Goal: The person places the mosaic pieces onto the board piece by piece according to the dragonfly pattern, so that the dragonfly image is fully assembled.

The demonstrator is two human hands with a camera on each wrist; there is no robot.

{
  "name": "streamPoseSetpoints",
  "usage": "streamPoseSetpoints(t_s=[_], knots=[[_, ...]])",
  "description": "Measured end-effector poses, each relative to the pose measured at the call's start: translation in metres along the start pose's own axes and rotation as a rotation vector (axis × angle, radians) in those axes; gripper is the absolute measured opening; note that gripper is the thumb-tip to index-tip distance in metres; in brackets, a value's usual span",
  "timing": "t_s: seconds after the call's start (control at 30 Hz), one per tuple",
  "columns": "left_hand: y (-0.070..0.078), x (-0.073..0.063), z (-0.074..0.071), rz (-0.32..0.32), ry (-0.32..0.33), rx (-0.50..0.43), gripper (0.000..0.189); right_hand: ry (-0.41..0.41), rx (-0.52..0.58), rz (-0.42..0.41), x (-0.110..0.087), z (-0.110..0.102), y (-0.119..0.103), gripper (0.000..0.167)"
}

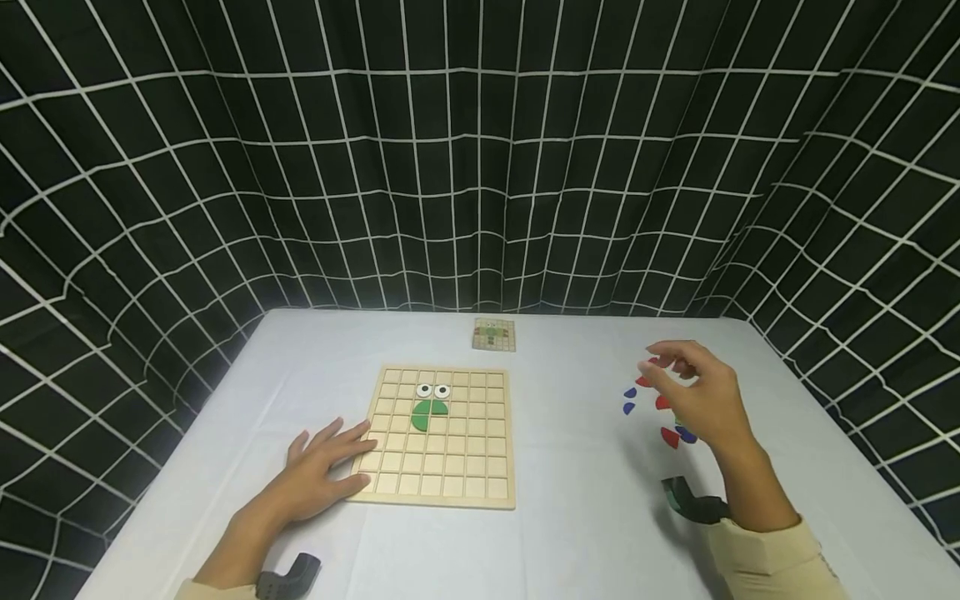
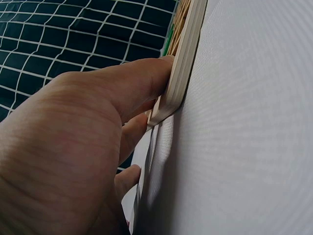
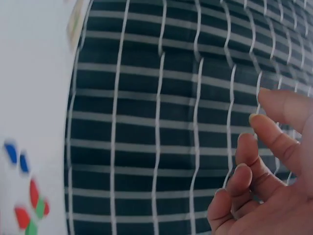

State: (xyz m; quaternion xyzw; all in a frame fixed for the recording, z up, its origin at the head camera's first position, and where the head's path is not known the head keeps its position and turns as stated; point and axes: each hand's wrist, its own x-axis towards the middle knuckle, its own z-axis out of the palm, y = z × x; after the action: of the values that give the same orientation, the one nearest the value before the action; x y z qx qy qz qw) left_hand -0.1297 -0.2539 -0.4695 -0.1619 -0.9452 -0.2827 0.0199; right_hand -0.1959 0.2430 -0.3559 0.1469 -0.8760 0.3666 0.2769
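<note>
A square wooden grid board (image 1: 465,467) lies on the table in the head view. Two white eye pieces (image 1: 433,391) sit in its upper part, with green quarter-round pieces (image 1: 422,416) just below them. My left hand (image 1: 322,471) rests at the board's left edge, thumb and fingers touching the frame. Over at the right, my right hand (image 1: 701,396) is raised above loose red pieces (image 1: 670,437) and blue pieces (image 1: 629,408), partly hiding them. Its thumb and fingertips are apart in the right wrist view, with nothing visible between them. A small bit of green shows between its lower fingers, unclear what.
A small card (image 1: 493,334) with a printed grid picture lies near the table's back edge. A white cloth covers the table (image 1: 570,533). Dark curtains (image 1: 480,167) with white grid lines hang behind and at both sides. A dark curved wrist mount (image 1: 693,502) projects beside the right wrist.
</note>
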Motion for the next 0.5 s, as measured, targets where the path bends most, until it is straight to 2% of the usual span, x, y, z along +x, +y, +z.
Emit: streamPoseSetpoints(t_s=[0.17,0.27,0.4,0.5], knots=[[0.0,0.0,0.0,0.004,-0.005,0.002,0.048,0.022,-0.035,0.069,-0.003,-0.011,0.039,0.021],[0.0,0.0,-0.001,-0.001,-0.003,0.002,0.048,0.019,-0.013,0.118,-0.005,-0.015,0.073,0.02],[0.001,0.0,0.0,-0.01,-0.003,-0.005,0.048,-0.025,-0.036,0.248,-0.011,-0.018,0.114,0.021],[0.001,0.0,0.0,-0.012,-0.003,-0.007,0.048,-0.106,-0.073,0.336,-0.016,-0.02,0.131,0.024]])
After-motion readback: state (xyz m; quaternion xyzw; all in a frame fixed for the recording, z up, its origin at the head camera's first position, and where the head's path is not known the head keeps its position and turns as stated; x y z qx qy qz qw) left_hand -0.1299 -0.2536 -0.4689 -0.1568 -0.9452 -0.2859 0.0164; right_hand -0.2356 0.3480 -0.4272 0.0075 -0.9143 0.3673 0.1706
